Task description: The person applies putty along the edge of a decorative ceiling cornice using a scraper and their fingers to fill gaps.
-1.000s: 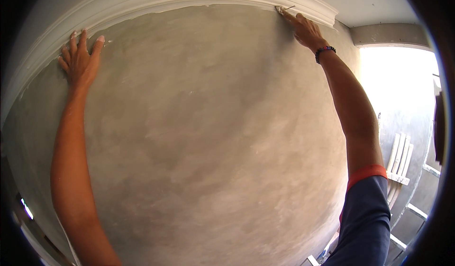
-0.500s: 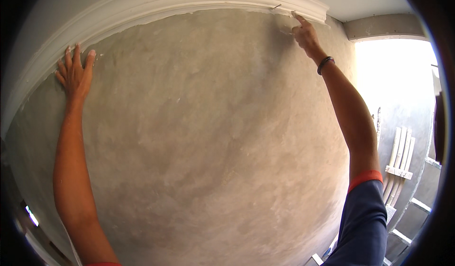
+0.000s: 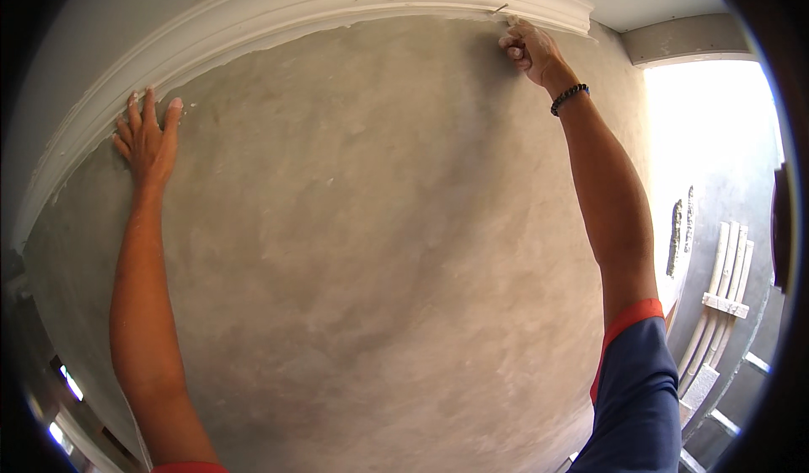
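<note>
my left grip point(image 3: 150, 146) is released and spread over the grey wall point(image 3: 337, 220), reaching the lower edge of the white moulding point(image 3: 337, 2) along its top. my right grip point(image 3: 533, 51) curls at that edge, just beside the nail point(image 3: 500, 8); whether it pinches anything, i cannot tell.

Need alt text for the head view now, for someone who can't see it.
A person's spread left hand and curled right hand reach up a grey-brown wall to the lower edge of a white moulding, the right just below a short rod; whether that hand holds anything is unclear. Pale pipes show at far right.
</note>
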A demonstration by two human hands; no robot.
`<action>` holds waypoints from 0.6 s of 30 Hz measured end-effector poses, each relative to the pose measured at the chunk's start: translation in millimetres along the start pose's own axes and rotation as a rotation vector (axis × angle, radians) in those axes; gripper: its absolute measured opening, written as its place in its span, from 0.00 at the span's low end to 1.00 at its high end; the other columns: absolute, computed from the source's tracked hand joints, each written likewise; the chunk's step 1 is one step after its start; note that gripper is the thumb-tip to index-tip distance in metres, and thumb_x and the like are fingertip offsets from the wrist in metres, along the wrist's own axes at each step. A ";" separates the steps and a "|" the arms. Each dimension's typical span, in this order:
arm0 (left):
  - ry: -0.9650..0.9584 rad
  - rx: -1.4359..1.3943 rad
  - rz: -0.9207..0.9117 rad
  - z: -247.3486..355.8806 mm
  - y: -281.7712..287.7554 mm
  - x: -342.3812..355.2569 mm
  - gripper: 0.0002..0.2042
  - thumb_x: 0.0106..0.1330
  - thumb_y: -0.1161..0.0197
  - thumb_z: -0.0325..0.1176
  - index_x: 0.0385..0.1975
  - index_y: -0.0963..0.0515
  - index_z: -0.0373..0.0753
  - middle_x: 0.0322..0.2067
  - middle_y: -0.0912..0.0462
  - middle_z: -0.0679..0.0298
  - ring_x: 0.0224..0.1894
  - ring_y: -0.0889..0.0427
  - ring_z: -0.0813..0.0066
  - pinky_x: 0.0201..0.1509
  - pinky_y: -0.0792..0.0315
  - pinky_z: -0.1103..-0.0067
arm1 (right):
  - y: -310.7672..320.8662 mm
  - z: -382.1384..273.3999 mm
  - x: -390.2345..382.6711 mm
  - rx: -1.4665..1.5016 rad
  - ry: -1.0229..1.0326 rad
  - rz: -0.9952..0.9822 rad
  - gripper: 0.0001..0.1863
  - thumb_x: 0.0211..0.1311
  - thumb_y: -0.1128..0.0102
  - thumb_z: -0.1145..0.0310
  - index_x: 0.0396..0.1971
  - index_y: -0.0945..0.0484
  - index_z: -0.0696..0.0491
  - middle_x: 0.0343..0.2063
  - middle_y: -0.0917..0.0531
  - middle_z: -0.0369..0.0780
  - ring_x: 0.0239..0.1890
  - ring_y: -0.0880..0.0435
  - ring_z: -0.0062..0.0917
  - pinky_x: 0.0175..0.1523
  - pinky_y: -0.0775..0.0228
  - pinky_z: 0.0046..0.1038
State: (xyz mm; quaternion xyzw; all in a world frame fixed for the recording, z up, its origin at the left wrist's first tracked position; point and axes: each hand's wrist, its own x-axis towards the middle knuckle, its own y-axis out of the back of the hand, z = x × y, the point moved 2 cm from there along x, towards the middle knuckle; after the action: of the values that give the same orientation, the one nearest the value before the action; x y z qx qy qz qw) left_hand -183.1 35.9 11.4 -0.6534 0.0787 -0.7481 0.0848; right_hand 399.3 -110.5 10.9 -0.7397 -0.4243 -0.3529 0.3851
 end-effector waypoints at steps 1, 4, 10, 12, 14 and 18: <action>0.007 0.013 -0.009 0.9 1.3 1.0 0.36 0.66 0.59 0.66 0.70 0.45 0.52 0.71 0.51 0.60 0.72 0.56 0.47 0.73 0.66 0.51 | -4.3 -3.0 -0.9 -0.067 0.011 -0.029 0.03 0.65 0.52 0.69 0.35 0.30 0.51 0.23 0.23 0.37 0.16 0.34 0.14 0.15 0.51 0.17; 0.027 0.033 -0.032 6.9 1.9 3.1 0.36 0.66 0.59 0.66 0.70 0.45 0.51 0.71 0.52 0.60 0.72 0.56 0.47 0.73 0.66 0.51 | -12.6 -12.0 -9.1 -0.169 0.022 -0.054 0.05 0.64 0.50 0.69 0.37 0.28 0.52 0.22 0.24 0.36 0.13 0.35 0.14 0.14 0.52 0.17; 0.023 -0.107 -0.058 6.6 11.3 0.9 0.37 0.65 0.57 0.66 0.70 0.44 0.49 0.71 0.52 0.57 0.72 0.57 0.45 0.73 0.67 0.51 | -43.7 -24.7 -26.6 0.068 0.066 -0.244 0.09 0.66 0.50 0.67 0.43 0.28 0.51 0.27 0.24 0.37 0.18 0.35 0.12 0.16 0.50 0.13; 0.014 -0.124 -0.045 -1.7 6.8 -3.4 0.38 0.65 0.56 0.65 0.69 0.44 0.48 0.71 0.52 0.56 0.72 0.58 0.44 0.72 0.68 0.50 | -75.7 -33.1 -34.5 0.245 0.094 -0.373 0.09 0.67 0.52 0.66 0.43 0.28 0.50 0.29 0.25 0.37 0.20 0.36 0.12 0.17 0.49 0.12; 0.007 -0.124 -0.045 1.5 7.9 -2.0 0.38 0.65 0.56 0.65 0.69 0.44 0.47 0.71 0.52 0.55 0.72 0.59 0.44 0.72 0.68 0.50 | -101.1 -47.5 -32.9 0.387 0.149 -0.524 0.08 0.68 0.54 0.66 0.42 0.27 0.49 0.30 0.25 0.37 0.22 0.36 0.12 0.18 0.49 0.11; -0.005 -0.163 -0.043 6.4 12.1 0.1 0.38 0.65 0.55 0.65 0.69 0.44 0.47 0.71 0.52 0.56 0.72 0.59 0.43 0.72 0.68 0.49 | -136.9 -54.6 -17.1 0.833 0.178 -0.664 0.13 0.64 0.51 0.74 0.49 0.30 0.51 0.30 0.27 0.38 0.21 0.37 0.16 0.18 0.46 0.13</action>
State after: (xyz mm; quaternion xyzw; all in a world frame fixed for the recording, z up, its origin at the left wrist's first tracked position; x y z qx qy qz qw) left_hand -176.5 24.1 9.5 -0.6616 0.1251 -0.7392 0.0152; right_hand 258.8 -117.1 58.3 -0.3176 -0.7051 -0.3188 0.5481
